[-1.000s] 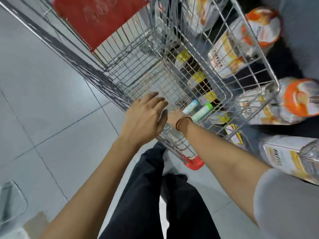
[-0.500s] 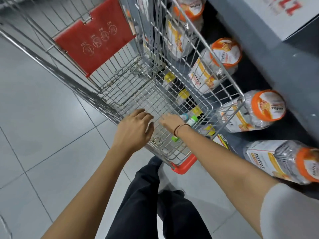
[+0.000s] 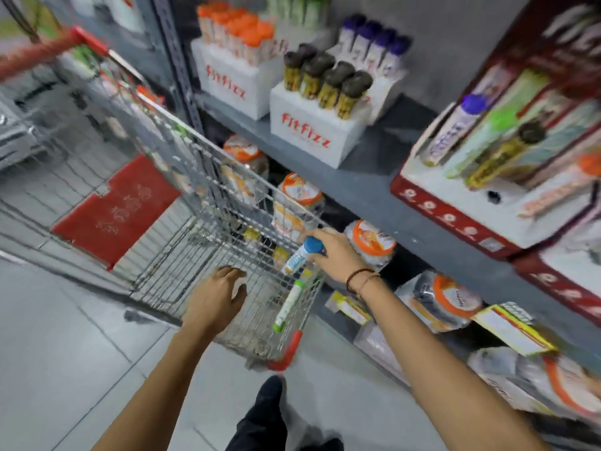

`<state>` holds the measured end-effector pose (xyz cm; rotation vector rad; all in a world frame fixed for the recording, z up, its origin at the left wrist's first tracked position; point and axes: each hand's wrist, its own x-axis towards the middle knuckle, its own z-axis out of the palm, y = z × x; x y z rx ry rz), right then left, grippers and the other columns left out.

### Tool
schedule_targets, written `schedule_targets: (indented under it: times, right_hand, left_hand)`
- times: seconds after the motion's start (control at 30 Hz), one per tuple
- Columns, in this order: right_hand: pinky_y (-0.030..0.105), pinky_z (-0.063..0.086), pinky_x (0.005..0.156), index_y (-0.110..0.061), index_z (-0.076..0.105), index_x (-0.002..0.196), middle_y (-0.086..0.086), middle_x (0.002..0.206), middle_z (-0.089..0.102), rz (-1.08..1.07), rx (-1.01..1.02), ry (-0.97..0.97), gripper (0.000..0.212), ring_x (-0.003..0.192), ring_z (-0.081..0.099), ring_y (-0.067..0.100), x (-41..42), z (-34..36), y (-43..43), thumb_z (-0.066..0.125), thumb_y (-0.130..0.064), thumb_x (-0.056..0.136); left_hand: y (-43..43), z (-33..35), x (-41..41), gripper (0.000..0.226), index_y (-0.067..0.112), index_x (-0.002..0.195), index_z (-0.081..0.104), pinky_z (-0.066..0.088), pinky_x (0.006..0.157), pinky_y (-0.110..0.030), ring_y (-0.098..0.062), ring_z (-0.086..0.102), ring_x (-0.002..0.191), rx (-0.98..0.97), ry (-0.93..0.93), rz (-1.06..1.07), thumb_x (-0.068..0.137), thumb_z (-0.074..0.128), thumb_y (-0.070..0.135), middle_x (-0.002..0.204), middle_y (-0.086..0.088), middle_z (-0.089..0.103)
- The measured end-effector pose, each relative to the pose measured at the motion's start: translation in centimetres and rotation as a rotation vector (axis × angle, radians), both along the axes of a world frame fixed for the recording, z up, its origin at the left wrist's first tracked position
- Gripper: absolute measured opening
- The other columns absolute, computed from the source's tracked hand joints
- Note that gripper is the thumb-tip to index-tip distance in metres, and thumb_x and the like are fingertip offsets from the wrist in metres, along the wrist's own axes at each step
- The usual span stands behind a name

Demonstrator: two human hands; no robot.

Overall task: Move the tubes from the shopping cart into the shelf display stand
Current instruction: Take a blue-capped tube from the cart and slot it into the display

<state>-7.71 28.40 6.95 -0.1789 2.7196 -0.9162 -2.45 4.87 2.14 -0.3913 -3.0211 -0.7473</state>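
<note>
Right hand point(image 3: 338, 252) grasping blue-capped tube point(image 3: 300, 255), left hand point(image 3: 216, 301) released over shopping cart point(image 3: 195, 177)

The shopping cart point(image 3: 208, 203) at frame centre is bright, glossy wire metal with smooth red plastic corners. Right of it, the jars point(image 3: 370, 242) look like clear shiny plastic, and the floor point(image 3: 65, 336) at lower left is smooth, faintly glossy tile
</note>
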Motion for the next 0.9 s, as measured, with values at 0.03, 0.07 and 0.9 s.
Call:
schedule_targets:
  times: [0.03,0.07,0.9]
  right_hand:
    - [0.033,0.042,0.099,-0.009,0.057,0.124,0.016,0.123,0.056,-0.016,0.001,0.044,0.041,0.114,0.055,0.03,0.5,1.6,0.9,0.065,-0.006,0.084]
    - [0.034,0.043,0.097,-0.009,0.057,0.123,0.015,0.119,0.058,-0.037,0.005,0.087,0.04,0.111,0.056,0.03,1.1,3.2,1.7,0.067,-0.011,0.084]
    - [0.03,0.04,0.081,-0.009,0.062,0.113,0.012,0.106,0.062,-0.513,0.276,0.399,0.03,0.1,0.056,0.026,13.1,23.0,21.4,0.064,-0.024,0.087]
  left_hand:
    - [1.0,0.6,-0.6,0.021,0.004,0.1,0.066,0.055,0.068,-0.044,-0.033,0.062,0.091,0.01,0.025,-0.023,0.08,0.067,0.006,0.101,-0.015,0.068]
    - [2.1,1.2,-1.2,0.021,0.004,0.1,0.066,0.055,0.07,-0.042,-0.032,0.062,0.091,0.018,0.051,-0.053,0.079,0.067,0.006,0.102,-0.015,0.068]
    - [27.8,7.1,-4.9,0.046,0.002,0.107,0.064,0.051,0.076,-0.051,-0.035,0.063,0.096,-0.041,0.233,-0.673,0.068,0.058,0.026,0.108,-0.018,0.067]
